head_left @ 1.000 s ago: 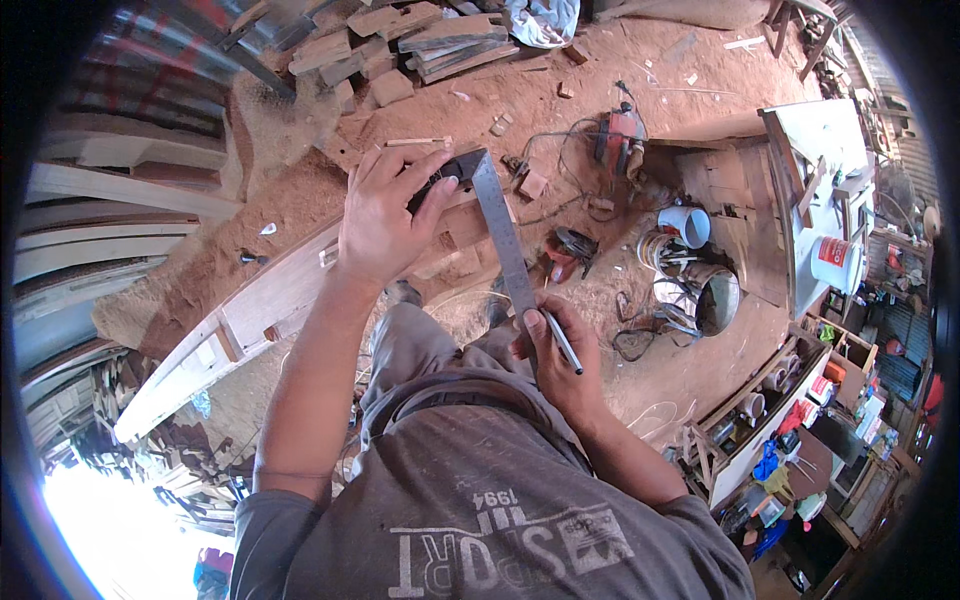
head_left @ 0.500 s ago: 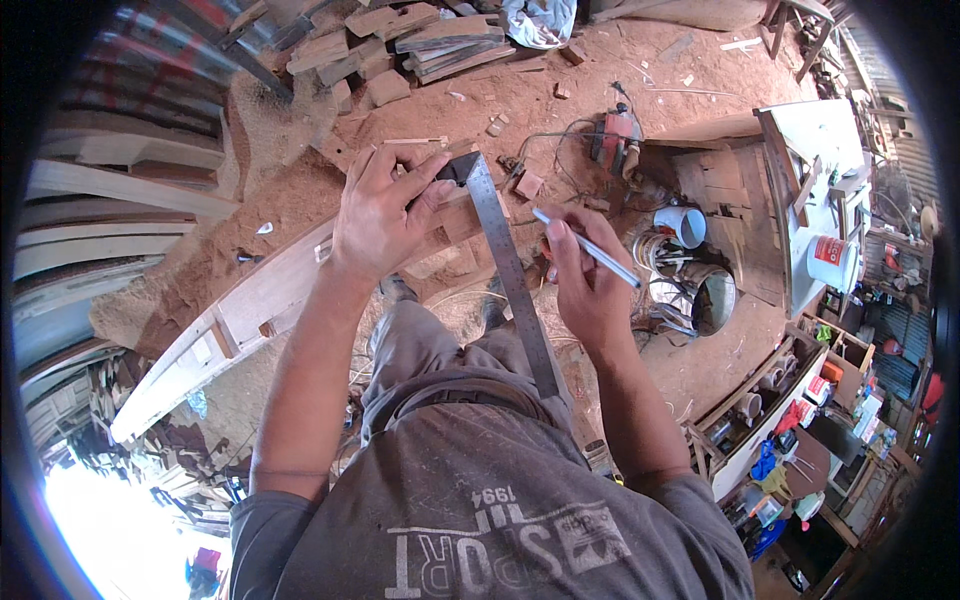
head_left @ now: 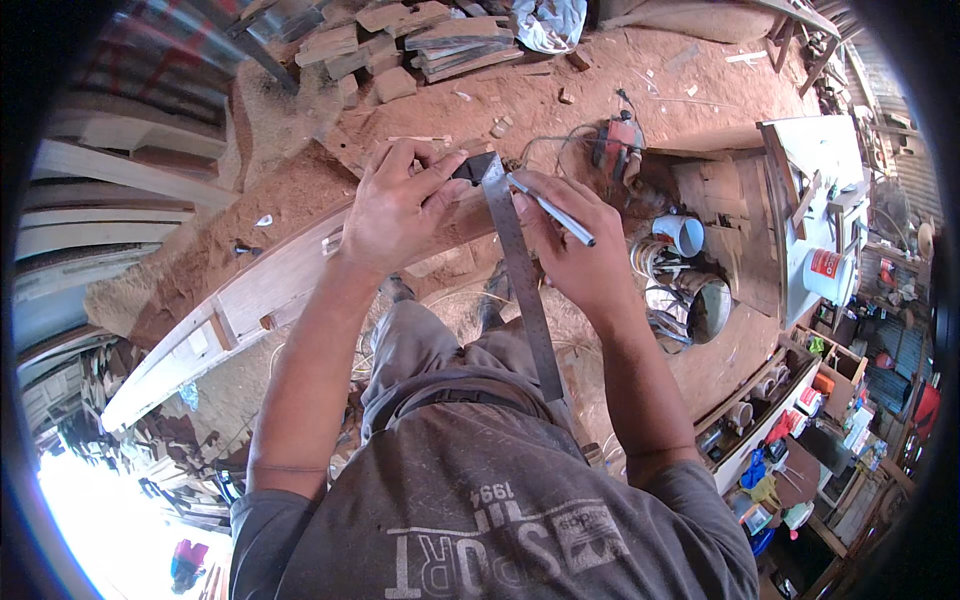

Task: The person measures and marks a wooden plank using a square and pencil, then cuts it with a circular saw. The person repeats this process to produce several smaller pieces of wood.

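A try square [head_left: 524, 285] with a dark stock and a long metal blade lies across the end of a long pale wooden board [head_left: 268, 290]. My left hand [head_left: 392, 212] is closed on the stock, its fingers around the board's end, thumb and forefinger at the stock. The blade slants down toward my waist. In my right hand [head_left: 588, 248] is a slim silver-grey pen [head_left: 558, 214], its tip beside the blade near the stock. The fingers are pinched round the pen, close to the blade's right edge. My hand partly hides the board's end.
Sawdust covers the ground, with a red power tool [head_left: 617, 148] and its cord ahead. Right of it stand a blue bucket [head_left: 680, 235] and a white table [head_left: 822, 145] with a white bucket [head_left: 830, 272]. Wood offcuts [head_left: 465, 48] are piled at the far side; planks [head_left: 110, 215] stack left.
My right hand has moved left and slightly up, bringing the pen tip to the blade of the try square. My left hand still grips the stock, shifted slightly right.
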`<state>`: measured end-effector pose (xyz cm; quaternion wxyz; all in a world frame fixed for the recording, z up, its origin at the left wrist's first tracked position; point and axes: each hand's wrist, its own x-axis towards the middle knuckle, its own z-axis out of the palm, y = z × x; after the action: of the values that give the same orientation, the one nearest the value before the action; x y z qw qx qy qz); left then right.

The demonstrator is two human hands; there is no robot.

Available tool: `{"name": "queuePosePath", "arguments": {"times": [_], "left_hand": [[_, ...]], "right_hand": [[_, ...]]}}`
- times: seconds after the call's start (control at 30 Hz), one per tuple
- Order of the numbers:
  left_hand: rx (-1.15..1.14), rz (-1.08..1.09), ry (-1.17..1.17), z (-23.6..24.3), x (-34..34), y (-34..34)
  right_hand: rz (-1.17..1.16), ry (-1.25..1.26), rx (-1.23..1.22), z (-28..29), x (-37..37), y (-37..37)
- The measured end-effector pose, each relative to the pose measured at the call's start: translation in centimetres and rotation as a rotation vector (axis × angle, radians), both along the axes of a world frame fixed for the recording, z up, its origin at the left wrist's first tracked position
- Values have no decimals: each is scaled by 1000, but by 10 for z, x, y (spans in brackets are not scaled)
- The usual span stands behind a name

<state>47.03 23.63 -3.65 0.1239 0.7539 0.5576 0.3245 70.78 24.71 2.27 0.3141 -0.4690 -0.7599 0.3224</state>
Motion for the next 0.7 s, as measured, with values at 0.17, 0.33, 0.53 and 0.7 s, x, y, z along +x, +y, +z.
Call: {"name": "queuePosePath", "arguments": {"times": [0.17,0.33,0.53,0.7], "left_hand": [[-46,9,-19,2,1,-1],[10,3,-20,-5,-1,-2],[169,-63,289,-15,-1,0],[103,85,123,-4,-5,-8]], "right_hand": [[69,-88,84,27,-3,-2],[21,-113,31,11,-7,-2],[-204,0,-282,-14,20,-55],[-525,391,-926,-18,12,-100]]}}
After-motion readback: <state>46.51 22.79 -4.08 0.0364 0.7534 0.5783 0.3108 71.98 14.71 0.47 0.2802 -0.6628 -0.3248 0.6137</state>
